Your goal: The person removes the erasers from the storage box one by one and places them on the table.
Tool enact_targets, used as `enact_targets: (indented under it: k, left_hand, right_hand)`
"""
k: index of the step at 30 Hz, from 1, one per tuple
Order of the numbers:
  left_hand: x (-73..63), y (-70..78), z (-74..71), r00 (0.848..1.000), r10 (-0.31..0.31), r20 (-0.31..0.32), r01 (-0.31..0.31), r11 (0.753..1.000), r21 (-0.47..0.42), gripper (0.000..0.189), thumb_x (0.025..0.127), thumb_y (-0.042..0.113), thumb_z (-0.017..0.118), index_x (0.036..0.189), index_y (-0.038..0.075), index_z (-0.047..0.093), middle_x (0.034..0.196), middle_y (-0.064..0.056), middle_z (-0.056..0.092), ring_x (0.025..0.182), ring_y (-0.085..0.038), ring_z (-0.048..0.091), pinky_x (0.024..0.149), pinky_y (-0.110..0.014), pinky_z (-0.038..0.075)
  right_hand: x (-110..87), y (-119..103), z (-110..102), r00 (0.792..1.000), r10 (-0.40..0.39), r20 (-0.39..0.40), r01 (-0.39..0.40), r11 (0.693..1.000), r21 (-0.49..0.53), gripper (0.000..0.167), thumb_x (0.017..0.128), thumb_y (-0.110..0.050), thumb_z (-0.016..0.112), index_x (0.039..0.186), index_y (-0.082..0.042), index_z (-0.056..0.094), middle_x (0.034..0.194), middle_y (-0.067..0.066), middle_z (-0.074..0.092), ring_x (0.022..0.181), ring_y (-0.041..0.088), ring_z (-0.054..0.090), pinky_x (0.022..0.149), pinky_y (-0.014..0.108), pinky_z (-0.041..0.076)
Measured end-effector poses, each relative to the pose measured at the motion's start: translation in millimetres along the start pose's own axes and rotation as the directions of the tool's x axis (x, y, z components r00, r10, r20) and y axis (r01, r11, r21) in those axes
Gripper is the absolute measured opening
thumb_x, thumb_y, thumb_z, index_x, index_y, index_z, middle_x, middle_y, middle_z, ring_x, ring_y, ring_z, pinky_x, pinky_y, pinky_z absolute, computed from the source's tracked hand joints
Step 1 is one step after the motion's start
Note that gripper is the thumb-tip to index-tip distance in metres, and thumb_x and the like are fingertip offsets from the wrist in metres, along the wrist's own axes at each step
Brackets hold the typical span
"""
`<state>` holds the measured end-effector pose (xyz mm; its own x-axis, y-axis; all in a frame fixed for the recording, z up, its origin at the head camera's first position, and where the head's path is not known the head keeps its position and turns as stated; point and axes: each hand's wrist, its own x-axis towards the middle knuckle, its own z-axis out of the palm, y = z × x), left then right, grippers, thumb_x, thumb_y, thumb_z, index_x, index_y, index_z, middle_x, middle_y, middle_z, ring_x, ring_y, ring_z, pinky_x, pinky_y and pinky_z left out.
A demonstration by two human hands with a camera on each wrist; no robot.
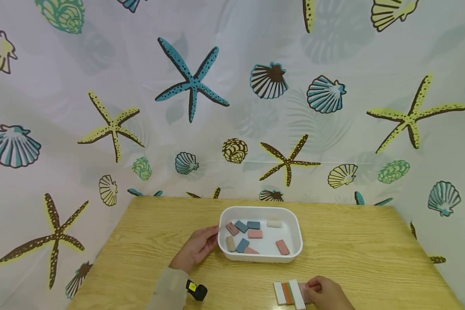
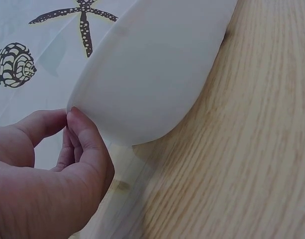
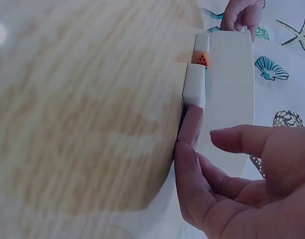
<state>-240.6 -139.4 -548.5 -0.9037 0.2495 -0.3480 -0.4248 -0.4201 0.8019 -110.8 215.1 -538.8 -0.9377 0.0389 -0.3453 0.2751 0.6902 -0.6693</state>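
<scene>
Closest to cam, approx: my R hand (image 1: 326, 295), fingertips touching outer end of the pink block (image 3: 192, 124), thumb standing off it per R wrist view, so not clenched, no full grasp. Pink block = R end of a short row on the table (image 1: 352, 249), near the bin (image 1: 258, 258), on my side of it. Beside it, going L: white block (image 1: 297, 294), green block (image 1: 291, 294), orange block (image 1: 286, 293), far white block (image 1: 280, 293). L hand (image 1: 196, 247) pinches bin's L rim btwn thumb & fingers, prob. steadying it. Step in hand, my read: handling the row's end pc; can't tell if adding or taking. Next move calls for a proper pinch or a light nudge w/o shifting nbrs. Looks: pink block is dull pink, flat-sided, darker in R wrist view, partly hidden by fingers. White block beside it sits askew. Bin has loose blue blocks (image 1: 253, 225) etc.
</scene>
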Motion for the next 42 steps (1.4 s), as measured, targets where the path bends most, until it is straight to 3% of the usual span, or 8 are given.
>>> enact_targets:
  k: [6,12,18,26,34,42]
  left_hand:
    - [-0.8,0.4,0.1,1.000,-0.003,0.000,0.003,1.000,0.009,0.043,0.094,0.009,0.054,0.131,-0.011,0.042,0.114,-0.017,0.056,0.089,-0.012,0.057,0.079,-0.021,0.050]
    - [-1.1,-0.1,1.3,1.000,0.007,0.002,-0.007,1.000,0.006,0.042,0.094,0.008,0.054,0.129,-0.011,0.044,0.112,-0.016,0.057,0.088,-0.011,0.057,0.078,-0.020,0.050]
    - [-0.4,-0.5,1.3,1.000,0.002,-0.002,-0.002,1.000,0.001,0.041,0.094,0.008,0.054,0.129,-0.010,0.044,0.114,-0.017,0.056,0.090,-0.012,0.057,0.081,-0.021,0.050]
    - [-3.1,1.5,1.9,0.999,0.015,0.028,-0.015,1.000,0.008,0.042,0.095,0.007,0.053,0.130,-0.012,0.041,0.109,-0.015,0.058,0.088,-0.011,0.057,0.079,-0.021,0.050]
    - [-2.8,3.5,-0.2,0.996,0.060,0.064,-0.061,0.998,0.002,0.037,0.094,0.010,0.056,0.124,-0.010,0.050,0.110,-0.015,0.058,0.088,-0.012,0.058,0.081,-0.021,0.050]
    - [3.2,-3.0,-4.5,1.000,-0.001,-0.002,0.001,1.000,-0.002,0.043,0.093,0.012,0.057,0.129,-0.008,0.045,0.113,-0.015,0.056,0.087,-0.010,0.055,0.080,-0.021,0.050]
  right_hand:
    - [-2.5,-3.5,-1.8,1.000,0.016,0.002,-0.016,0.999,0.051,0.021,0.088,-0.017,0.059,0.095,0.002,0.064,0.078,0.001,0.059,0.071,0.014,0.056,0.062,0.031,0.050]
    - [-2.2,-2.9,-7.1,1.000,0.009,0.000,-0.009,0.998,0.063,0.025,0.087,-0.021,0.063,0.096,0.003,0.064,0.080,0.001,0.061,0.074,0.015,0.058,0.064,0.032,0.052]
    - [-2.2,-11.5,-21.9,0.991,-0.084,-0.106,0.086,0.996,0.021,0.023,0.088,-0.018,0.062,0.100,0.001,0.065,0.083,0.000,0.061,0.077,0.014,0.057,0.066,0.031,0.051]
    - [4.5,-46.4,-41.0,0.963,-0.191,-0.191,0.201,0.979,0.034,0.026,0.088,-0.018,0.063,0.108,-0.001,0.065,0.087,0.000,0.063,0.082,0.015,0.060,0.065,0.025,0.052]
    - [30.8,-83.6,-38.8,0.941,-0.297,-0.161,0.309,0.949,0.054,0.025,0.086,-0.015,0.065,0.106,0.000,0.065,0.087,0.001,0.063,0.083,0.016,0.060,0.067,0.027,0.051]
    - [51.9,-94.0,-21.4,0.958,-0.270,-0.095,0.271,0.962,0.005,0.031,0.084,-0.015,0.069,0.103,0.007,0.063,0.085,0.004,0.064,0.082,0.020,0.061,0.069,0.034,0.053]
